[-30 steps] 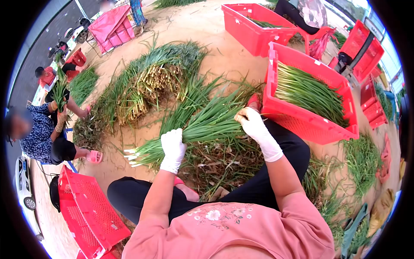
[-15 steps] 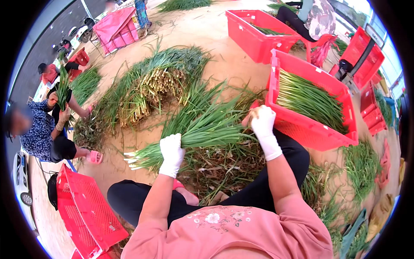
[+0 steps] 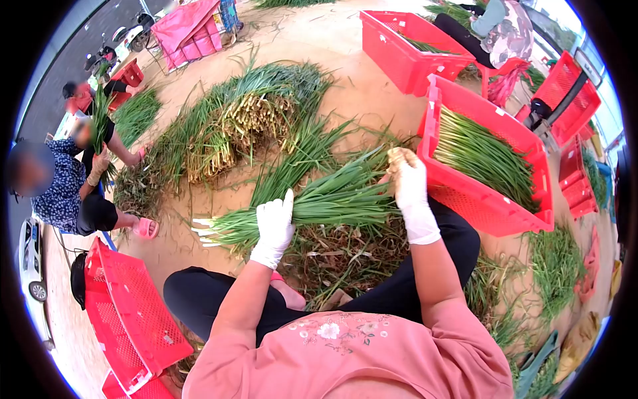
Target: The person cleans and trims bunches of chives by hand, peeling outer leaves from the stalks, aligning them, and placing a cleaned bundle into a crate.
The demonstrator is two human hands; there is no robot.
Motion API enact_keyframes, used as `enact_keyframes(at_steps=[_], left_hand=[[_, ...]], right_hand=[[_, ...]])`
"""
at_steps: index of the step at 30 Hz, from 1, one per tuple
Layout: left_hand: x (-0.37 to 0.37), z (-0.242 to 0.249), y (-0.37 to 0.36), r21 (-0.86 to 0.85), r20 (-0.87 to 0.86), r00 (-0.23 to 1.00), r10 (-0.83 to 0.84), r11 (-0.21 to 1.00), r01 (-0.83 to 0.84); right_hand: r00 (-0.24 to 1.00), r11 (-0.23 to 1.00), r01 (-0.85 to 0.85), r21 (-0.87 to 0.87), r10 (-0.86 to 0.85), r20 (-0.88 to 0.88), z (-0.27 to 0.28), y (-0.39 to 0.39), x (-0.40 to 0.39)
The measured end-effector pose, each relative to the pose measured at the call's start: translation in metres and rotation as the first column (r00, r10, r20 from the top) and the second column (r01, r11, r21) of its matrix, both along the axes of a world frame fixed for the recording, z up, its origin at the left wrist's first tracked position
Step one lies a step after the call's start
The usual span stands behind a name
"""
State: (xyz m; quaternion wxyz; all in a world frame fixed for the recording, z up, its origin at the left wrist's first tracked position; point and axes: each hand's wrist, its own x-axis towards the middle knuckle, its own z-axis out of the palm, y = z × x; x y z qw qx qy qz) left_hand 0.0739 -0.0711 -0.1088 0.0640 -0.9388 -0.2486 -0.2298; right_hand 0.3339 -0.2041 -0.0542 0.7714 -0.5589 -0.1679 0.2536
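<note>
A bunch of green chives (image 3: 345,198) with white stem ends lies across in front of me, stems to the left. My left hand (image 3: 274,227), in a white glove, is closed around the bunch near its stem end, the index finger pointing up. My right hand (image 3: 407,176), also gloved and stained at the fingertips, is closed beside the leaf tips. What its fingers pinch, if anything, is hidden. Beneath the bunch, between my legs, is a heap of dry leaf waste (image 3: 345,259). A larger pile of untrimmed chives (image 3: 259,116) lies beyond my hands.
A red crate (image 3: 492,223) of cleaned chives stands close on my right, another red crate (image 3: 392,63) behind it. Stacked red crates (image 3: 133,312) are at the lower left. A person in a patterned blue top (image 3: 56,206) sits at left holding chives; another person (image 3: 512,33) sits at upper right.
My right hand has risen slightly at the leaf tips. My left hand has shifted a little right on the bunch, and its index finger has lifted. The view has shifted slightly.
</note>
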Motion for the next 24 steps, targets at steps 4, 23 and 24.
enact_keyframes(at_steps=[4, 23, 24], left_hand=[[0.006, 0.005, -0.005, -0.049, -0.079, 0.993, 0.084, 0.995, -0.088], [0.066, 0.054, -0.004, -0.696, 0.451, 0.757, 0.472, 0.717, -0.032], [0.076, 0.043, -0.005, -0.711, 0.572, 0.672, 0.471, 0.693, 0.119]], right_hand=[[0.912, 0.915, -0.242, -0.323, 0.328, 0.246, 0.045, -0.019, -0.022], [0.603, 0.812, -0.347, -0.469, 0.576, 0.552, -0.089, 0.048, -0.138], [0.787, 0.903, -0.394, -0.17, 0.427, 0.444, -0.096, 0.064, -0.151]])
